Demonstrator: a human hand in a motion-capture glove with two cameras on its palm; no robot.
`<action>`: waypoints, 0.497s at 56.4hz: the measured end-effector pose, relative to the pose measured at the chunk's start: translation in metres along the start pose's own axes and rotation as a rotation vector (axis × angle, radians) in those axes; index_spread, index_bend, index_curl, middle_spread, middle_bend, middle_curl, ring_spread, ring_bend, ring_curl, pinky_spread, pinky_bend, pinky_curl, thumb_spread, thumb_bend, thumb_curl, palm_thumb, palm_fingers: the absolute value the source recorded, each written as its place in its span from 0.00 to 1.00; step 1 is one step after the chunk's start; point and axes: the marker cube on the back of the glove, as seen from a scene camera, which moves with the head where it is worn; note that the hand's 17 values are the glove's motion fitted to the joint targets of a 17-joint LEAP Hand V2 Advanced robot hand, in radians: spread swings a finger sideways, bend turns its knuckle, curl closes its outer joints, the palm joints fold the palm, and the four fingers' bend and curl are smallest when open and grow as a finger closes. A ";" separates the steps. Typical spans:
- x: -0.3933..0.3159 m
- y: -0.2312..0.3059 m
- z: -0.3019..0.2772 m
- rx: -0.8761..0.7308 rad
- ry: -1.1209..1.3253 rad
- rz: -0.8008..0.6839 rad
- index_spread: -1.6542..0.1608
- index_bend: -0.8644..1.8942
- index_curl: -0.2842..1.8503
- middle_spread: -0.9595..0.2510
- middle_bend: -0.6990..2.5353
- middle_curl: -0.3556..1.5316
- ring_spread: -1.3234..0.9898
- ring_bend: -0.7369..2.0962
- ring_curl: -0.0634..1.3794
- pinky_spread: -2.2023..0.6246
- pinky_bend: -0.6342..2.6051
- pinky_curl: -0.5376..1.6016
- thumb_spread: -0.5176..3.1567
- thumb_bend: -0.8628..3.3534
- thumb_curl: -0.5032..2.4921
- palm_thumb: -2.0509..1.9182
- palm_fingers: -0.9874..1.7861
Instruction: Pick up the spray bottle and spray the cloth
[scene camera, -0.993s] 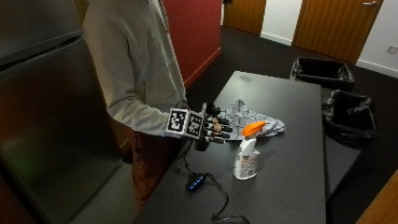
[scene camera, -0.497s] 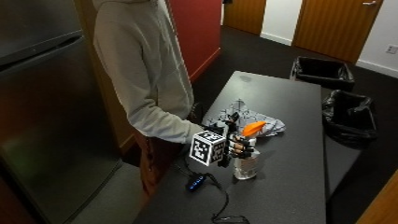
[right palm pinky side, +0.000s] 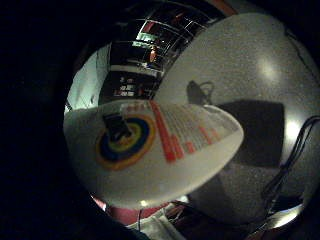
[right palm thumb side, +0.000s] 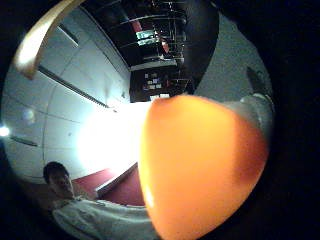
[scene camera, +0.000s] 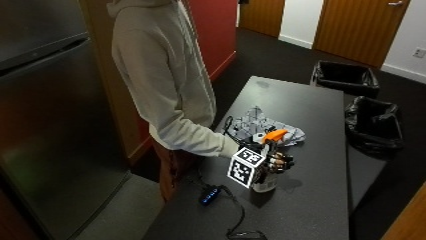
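Near the lower middle of the outside view, the gloved right hand (scene camera: 274, 165) is wrapped around the spray bottle (scene camera: 268, 159), gripping its body just below the orange trigger head, likely so a finger can reach the trigger. The bottle stands upright at the worktop (scene camera: 319, 190), whether touching it I cannot tell; the forearm reaches out level. The cloth (scene camera: 265, 125) lies crumpled just beyond, toward the frame's centre.

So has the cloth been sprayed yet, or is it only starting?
Only starting. The gloved right hand already grips the spray bottle, orange trigger on top. Whether it has left the table is unclear. The crumpled cloth lies beyond; aiming and spraying remain.
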 end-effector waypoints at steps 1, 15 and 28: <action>-0.001 -0.002 0.001 -0.003 0.003 0.001 0.70 0.37 0.21 0.73 0.31 0.38 0.52 0.42 0.25 0.80 0.34 0.41 0.38 0.20 0.28 0.65 0.42; -0.016 -0.028 0.024 -0.054 0.073 -0.015 0.77 0.44 0.29 0.69 0.35 0.41 0.50 0.44 0.28 0.77 0.25 0.38 0.37 0.21 0.31 0.72 0.77; -0.039 -0.041 0.075 -0.250 0.318 -0.080 0.80 0.43 0.33 0.67 0.37 0.43 0.50 0.46 0.33 0.72 0.29 0.41 0.26 0.20 0.36 0.76 0.85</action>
